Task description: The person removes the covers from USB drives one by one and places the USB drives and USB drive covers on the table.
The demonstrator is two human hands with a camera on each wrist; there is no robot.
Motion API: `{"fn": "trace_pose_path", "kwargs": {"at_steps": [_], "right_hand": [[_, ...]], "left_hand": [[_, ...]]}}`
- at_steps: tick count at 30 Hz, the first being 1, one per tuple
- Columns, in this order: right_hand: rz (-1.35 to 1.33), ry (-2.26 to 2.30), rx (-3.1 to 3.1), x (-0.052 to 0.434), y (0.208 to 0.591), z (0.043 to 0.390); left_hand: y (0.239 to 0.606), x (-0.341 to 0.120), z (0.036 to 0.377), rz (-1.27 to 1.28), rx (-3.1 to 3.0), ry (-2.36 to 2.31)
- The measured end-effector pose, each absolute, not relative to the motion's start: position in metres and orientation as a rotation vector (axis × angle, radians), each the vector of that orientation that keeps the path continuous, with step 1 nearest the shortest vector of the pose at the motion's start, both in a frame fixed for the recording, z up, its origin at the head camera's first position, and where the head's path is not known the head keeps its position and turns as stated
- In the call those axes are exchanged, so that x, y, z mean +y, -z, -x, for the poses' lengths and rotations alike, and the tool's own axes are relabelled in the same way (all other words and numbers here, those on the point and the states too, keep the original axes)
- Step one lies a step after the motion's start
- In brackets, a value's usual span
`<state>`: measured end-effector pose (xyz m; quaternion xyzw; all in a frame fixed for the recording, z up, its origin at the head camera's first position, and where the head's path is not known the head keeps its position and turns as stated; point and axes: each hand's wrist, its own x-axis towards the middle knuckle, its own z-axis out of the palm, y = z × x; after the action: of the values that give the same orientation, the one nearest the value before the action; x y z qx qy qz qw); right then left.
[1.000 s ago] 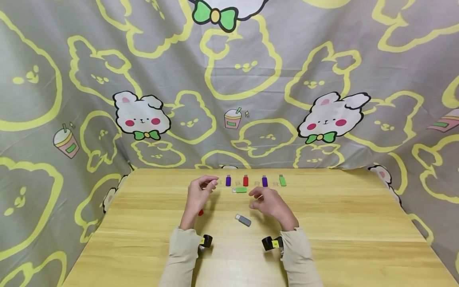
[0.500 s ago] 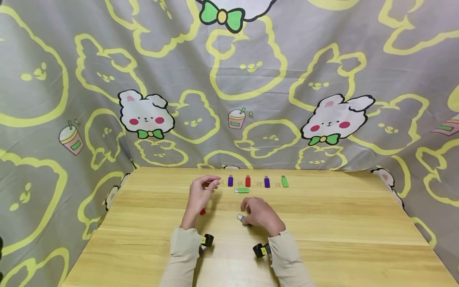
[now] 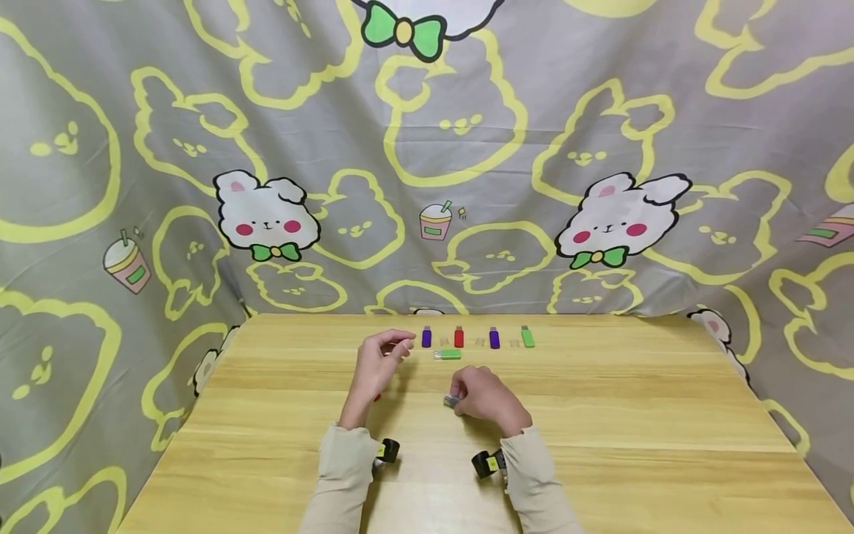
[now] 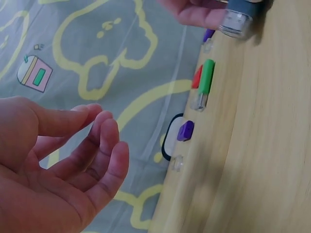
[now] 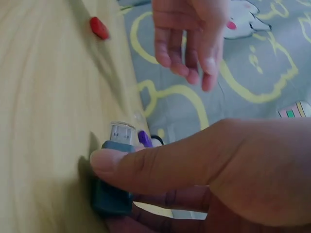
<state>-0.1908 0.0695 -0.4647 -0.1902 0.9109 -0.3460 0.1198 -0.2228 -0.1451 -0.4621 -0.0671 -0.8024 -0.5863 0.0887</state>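
Between thumb and fingers, my right hand [image 3: 487,397] pinches a grey USB flash drive [image 5: 112,199], whose metal plug [image 5: 122,132] is bare. The drive is tilted just above the table in the right wrist view. My left hand [image 3: 373,367] hovers with loosely curled fingers and nothing visible in them; the left wrist view shows the palm [image 4: 58,194] side. Right of its fingertips, a purple flash drive [image 3: 426,339] begins a row with a red one [image 3: 459,339], another purple one [image 3: 494,340] and a green one [image 3: 528,338]. A second green flash drive [image 3: 450,354] lies crosswise before the row.
Small clear caps [image 3: 480,342] lie between the row's drives. A red flash drive [image 5: 99,27] lies near the left hand, mostly hidden by it in the head view. A patterned curtain [image 3: 467,185] hangs behind the wooden table [image 3: 634,445].
My right hand has moved down and left from beside the green drive to the grey flash drive, gripped it and lifted it slightly. My left hand has stayed nearly still.
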Motion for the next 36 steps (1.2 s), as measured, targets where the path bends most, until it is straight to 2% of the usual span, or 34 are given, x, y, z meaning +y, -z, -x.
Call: {"fn": "trace_pose_path", "kwargs": {"at_steps": [4, 9, 16, 36], "right_hand": [[0.490, 1.085, 2.671, 0.079, 0.465, 0.196], [0.437, 1.239, 2.632, 0.089, 0.457, 0.202], [0.474, 1.384, 2.702, 0.094, 0.448, 0.205], [0.497, 1.602, 2.764, 0.097, 0.442, 0.209]], "left_hand": [[0.457, -0.141, 0.219, 0.209, -2.397, 1.760], [0.431, -0.135, 0.204, 0.266, -2.412, 1.796], [0.456, -0.133, 0.220, 0.306, -2.391, 1.840], [0.450, -0.108, 0.212, 0.461, -2.448, 1.917]]}}
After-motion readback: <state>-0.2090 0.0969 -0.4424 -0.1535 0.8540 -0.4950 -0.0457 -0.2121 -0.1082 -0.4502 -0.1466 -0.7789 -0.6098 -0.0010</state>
